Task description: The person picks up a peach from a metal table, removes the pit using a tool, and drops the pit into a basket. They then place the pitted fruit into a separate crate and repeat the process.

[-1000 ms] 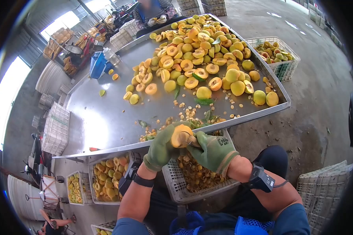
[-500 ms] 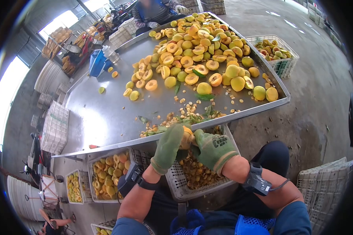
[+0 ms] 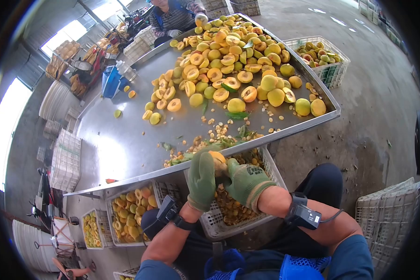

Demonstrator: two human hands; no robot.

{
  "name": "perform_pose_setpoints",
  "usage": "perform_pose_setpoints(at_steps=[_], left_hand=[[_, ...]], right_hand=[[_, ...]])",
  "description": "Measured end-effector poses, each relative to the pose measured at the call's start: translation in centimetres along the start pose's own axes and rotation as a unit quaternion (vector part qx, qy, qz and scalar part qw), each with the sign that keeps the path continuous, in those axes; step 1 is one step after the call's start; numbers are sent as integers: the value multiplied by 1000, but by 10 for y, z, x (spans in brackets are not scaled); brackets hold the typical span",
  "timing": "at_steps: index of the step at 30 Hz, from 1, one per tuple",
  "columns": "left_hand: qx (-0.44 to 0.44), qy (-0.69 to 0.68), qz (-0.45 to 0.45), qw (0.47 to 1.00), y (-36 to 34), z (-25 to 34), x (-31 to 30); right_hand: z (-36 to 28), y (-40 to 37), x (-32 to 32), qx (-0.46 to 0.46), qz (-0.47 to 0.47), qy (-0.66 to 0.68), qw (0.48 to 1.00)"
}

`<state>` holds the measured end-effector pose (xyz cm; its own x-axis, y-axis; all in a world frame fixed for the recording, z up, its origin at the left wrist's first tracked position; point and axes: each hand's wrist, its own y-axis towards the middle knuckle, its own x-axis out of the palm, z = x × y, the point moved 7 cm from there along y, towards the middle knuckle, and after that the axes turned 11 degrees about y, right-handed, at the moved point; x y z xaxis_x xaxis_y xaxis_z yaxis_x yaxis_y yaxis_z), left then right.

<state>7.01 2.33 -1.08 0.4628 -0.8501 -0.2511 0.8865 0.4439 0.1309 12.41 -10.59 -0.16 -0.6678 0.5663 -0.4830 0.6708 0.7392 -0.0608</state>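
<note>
Fingers (image 3: 202,165) of a gloved left hand (image 3: 201,184) curl around one side of a yellow fruit (image 3: 219,161), while those of the gloved right hand (image 3: 248,183), bent inward, press on the other; whether they also grip a tool cannot be told. The fruit sits between the two hands, at the near edge of a metal table (image 3: 140,112). Beneath the fingers stands a pale crate (image 3: 215,220) of brown and yellow scraps (image 3: 233,210). Just beyond them on the table lie pale kernels (image 3: 221,133) and green leaves (image 3: 236,115); farther off spreads a heap (image 3: 214,63) of whole and halved fruit, many cut faces turned up. Well to the left of the fingers and beyond them, a blue basket (image 3: 111,83) stands beside a clear bottle (image 3: 125,70). Lower and to their left, two more crates (image 3: 165,190) hold fruit; a filled bin (image 3: 329,74) stands far to their right, past the table's edge. Across the table from the fingers, a co-worker (image 3: 175,18) in a checked top and pale gloves is at the heap. Behind the fingers, dark devices (image 3: 303,215) are strapped to both wrists.
</note>
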Motion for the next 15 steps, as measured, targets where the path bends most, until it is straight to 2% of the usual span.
perform_pose_setpoints(at_steps=[3, 6, 9, 12, 15], left_hand=[[65, 57, 50, 995, 0, 2, -1], [-12, 7, 23, 1000, -5, 4, 4], [46, 51, 32, 997, -2, 7, 4], [113, 101, 40, 988, -2, 18, 4], [161, 161, 52, 972, -2, 24, 5]], right_hand=[[2, 1, 3, 30, -17, 25, 999], [1, 1, 2, 39, -21, 41, 998], [1, -1, 1, 53, -42, 58, 996], [8, 4, 8, 6, -64, 55, 996], [7, 3, 7, 27, -74, 75, 994]])
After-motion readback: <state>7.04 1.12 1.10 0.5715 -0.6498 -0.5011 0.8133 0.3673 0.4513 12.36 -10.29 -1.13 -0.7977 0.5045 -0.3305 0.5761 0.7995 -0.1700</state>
